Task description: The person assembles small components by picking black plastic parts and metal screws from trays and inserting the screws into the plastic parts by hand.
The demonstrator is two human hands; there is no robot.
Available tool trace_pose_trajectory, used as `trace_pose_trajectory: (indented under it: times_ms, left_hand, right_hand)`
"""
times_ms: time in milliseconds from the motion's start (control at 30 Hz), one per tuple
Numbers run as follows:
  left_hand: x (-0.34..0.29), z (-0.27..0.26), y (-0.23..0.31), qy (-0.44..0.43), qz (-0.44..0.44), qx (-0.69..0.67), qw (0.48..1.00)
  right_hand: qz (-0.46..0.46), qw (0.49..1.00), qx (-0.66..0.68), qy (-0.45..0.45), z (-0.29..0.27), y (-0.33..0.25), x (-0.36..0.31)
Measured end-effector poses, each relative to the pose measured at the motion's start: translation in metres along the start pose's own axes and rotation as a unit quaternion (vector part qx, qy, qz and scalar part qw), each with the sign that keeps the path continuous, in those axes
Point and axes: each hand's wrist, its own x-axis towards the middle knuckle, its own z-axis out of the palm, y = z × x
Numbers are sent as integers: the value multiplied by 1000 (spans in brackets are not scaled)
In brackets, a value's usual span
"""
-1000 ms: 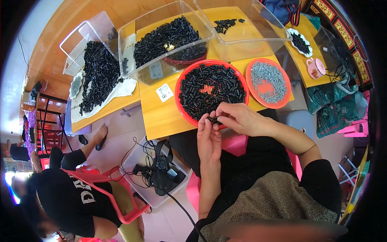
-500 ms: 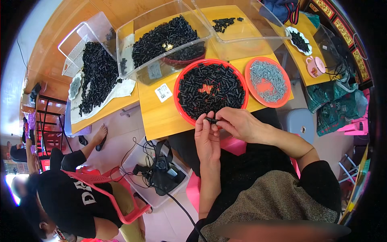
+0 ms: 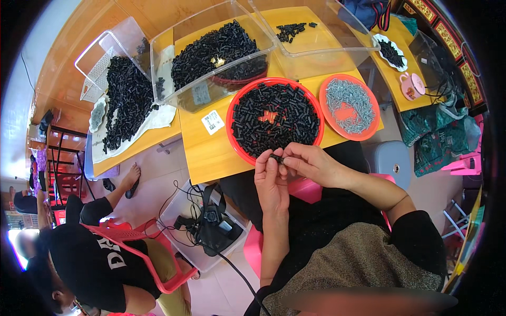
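Note:
Between the fingertips of both hands, over the near rim of a red basin, is a small black plastic part (image 3: 276, 157). My left hand (image 3: 271, 181) pinches it from the left, palm up. My right hand (image 3: 311, 164) comes in from the right, thumb and forefinger closed at the part's other end. The fingers cover much of it. Just beyond my hands, the red basin (image 3: 230, 126) holds a heap of short black plastic pieces (image 3: 274, 113). Right of it, an orange-red plate (image 3: 345, 111) carries many small silvery screws (image 3: 349, 100).
Behind the basin stands a clear plastic bin (image 3: 158, 68) full of black pieces; another clear bin (image 3: 316, 63) holds a few. More black pieces (image 3: 124, 100) lie on a cloth at left. A person (image 3: 89, 263) sits at lower left beside a box of cables (image 3: 179, 245).
The black part has turned between my fingers and now points more toward me, showing less of its length. My hands stay in nearly the same place.

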Motion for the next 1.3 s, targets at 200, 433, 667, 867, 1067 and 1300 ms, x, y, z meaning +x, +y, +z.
trace_pose_trajectory:
  times_ms: [200, 433, 667, 867, 1067, 1300]
  left_hand:
    - [-2, -1, 1, -30, 23, 51, 998]
    - [-5, 2, -3, -46, 45, 90, 994]
    - [-7, 10, -3, -43, -31, 58, 997]
    - [-10, 18, -1, -72, -86, 39, 993]
    - [-15, 16, -3, -63, -146, 153, 975]
    - [-18, 15, -6, -93, -165, 162, 968]
  right_hand:
    - [40, 992, 117, -3, 3, 5, -4]
    - [38, 991, 127, 10, 2, 0, -9]
    - [-191, 956, -202, 95, -10, -1, -10]
    - [-249, 946, -208, 2, -25, -1, -7]
    - [-233, 946, -224, -9, -35, -3, -20]
    - [-268, 892, -358, -66, -54, -19, -13]
